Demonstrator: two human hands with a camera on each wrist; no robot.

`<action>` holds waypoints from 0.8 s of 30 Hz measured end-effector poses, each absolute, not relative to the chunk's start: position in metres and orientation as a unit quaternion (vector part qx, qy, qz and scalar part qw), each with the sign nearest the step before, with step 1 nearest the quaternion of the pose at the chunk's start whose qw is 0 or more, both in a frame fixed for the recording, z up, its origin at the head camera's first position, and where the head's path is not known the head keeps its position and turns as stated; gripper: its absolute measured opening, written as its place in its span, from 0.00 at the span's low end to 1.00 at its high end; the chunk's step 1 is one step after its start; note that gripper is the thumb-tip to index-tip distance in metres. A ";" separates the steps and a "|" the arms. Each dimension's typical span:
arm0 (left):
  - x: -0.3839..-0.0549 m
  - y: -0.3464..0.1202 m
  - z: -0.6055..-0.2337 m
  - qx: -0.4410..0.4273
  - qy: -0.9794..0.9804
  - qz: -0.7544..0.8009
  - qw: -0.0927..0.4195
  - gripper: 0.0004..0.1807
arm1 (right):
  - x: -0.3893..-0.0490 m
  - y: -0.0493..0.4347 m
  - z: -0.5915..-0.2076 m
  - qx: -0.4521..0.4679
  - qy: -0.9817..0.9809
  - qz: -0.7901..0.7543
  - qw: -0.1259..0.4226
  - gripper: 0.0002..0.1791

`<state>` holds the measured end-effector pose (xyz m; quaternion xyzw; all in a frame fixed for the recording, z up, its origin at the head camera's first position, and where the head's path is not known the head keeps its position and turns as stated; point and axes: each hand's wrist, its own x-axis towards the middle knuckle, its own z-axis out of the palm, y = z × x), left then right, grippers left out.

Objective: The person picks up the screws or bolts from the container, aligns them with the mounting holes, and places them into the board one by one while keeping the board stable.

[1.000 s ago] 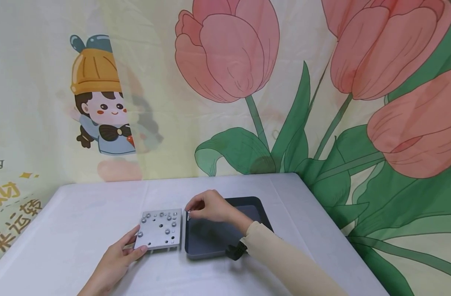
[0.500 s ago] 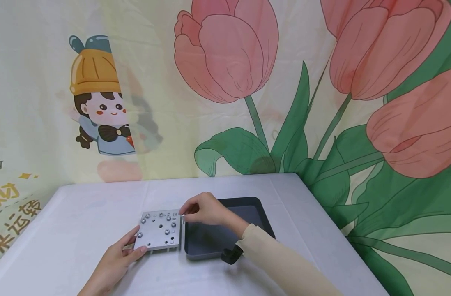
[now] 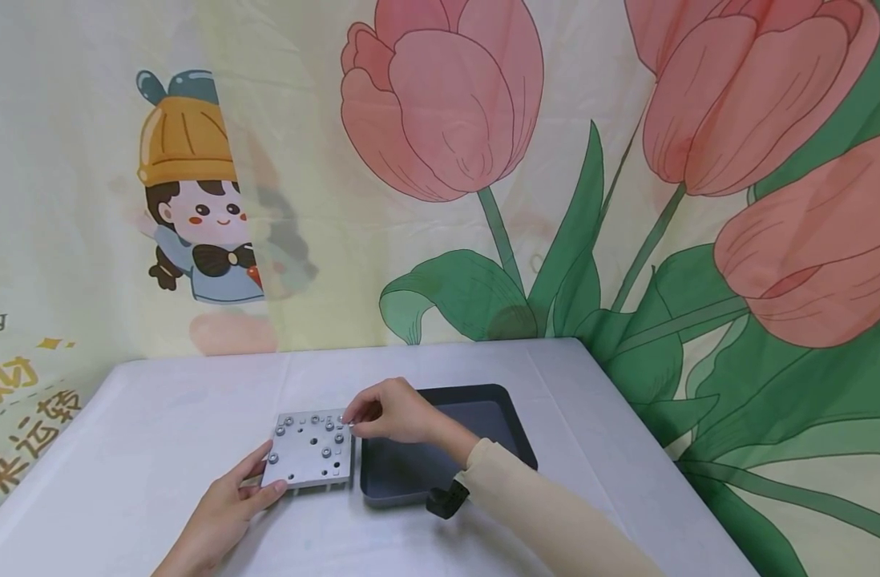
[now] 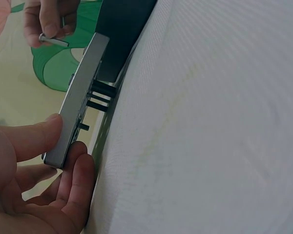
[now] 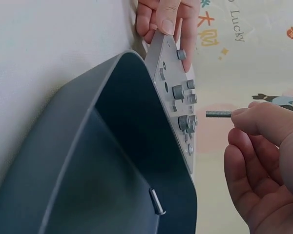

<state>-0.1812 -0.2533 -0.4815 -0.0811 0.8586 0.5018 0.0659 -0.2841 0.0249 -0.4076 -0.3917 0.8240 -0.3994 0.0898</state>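
My left hand (image 3: 227, 505) grips the near left corner of a silver metal plate (image 3: 303, 465), thumb on top and fingers beneath. Several socket-head screws (image 5: 178, 91) stand in the plate, among open holes; in the left wrist view some shanks (image 4: 102, 88) stick out of its underside. Between thumb and fingertips, my right hand (image 3: 404, 413) pinches a threaded screw (image 5: 218, 114) by one end. In the head view that hand reaches over the plate's far right corner. The left wrist view shows the pinched screw (image 4: 56, 41) apart from the plate face.
Right beside the plate lies a dark grey tray (image 3: 447, 473) with raised walls, partly under my right forearm. A loose screw (image 5: 156, 201) lies inside it. A white cloth (image 3: 159, 417) covers the table, and a printed curtain (image 3: 324, 240) hangs behind.
My right hand has moved left with the screw, from above the tray's left edge to the plate's far right corner. The left hand and plate have stayed in place.
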 end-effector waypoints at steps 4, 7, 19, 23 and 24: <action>-0.182 -0.253 -0.482 -0.081 0.858 0.502 0.068 0.50 | -0.283 0.023 -0.408 -0.402 0.819 -0.398 0.092 0.07; -0.182 -0.253 -0.482 -0.081 0.858 0.503 0.067 0.50 | -0.281 0.022 -0.410 -0.409 0.820 -0.391 0.090 0.07; -0.182 -0.253 -0.482 -0.085 0.854 0.509 0.065 0.50 | -0.274 0.014 -0.415 -0.432 0.822 -0.361 0.082 0.06; -0.182 -0.252 -0.481 -0.088 0.852 0.511 0.067 0.50 | -0.274 0.011 -0.419 -0.432 0.825 -0.355 0.080 0.06; -0.181 -0.252 -0.481 -0.088 0.853 0.511 0.067 0.50 | -0.273 0.011 -0.420 -0.433 0.826 -0.353 0.078 0.06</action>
